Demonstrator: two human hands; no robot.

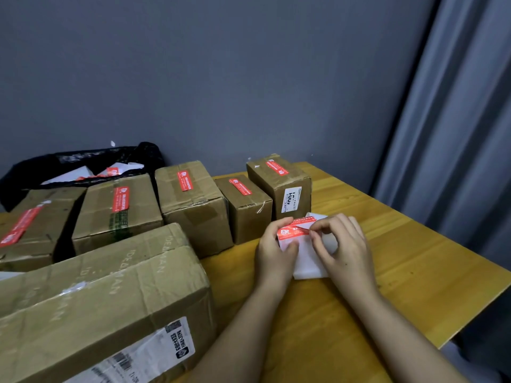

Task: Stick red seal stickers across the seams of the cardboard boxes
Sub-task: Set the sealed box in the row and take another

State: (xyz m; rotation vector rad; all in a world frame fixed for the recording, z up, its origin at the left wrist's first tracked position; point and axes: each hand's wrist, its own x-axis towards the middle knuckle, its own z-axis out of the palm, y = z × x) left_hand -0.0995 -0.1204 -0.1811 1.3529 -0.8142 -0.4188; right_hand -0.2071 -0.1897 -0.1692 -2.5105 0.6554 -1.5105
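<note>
- Left hand fingers are gripping the sticker sheet; right hand fingers are pinching a red sticker, hiding its end.
- Black bag is holding papers, partly hidden.

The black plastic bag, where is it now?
In the head view the black plastic bag lies far left against the grey wall, behind the back row of cardboard boxes.

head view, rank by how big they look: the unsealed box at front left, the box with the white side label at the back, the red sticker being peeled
1. unsealed box, though nearness to the camera exaggerates it
2. box with the white side label
3. red sticker, pinched by the right hand while the left hand holds its sheet
</note>
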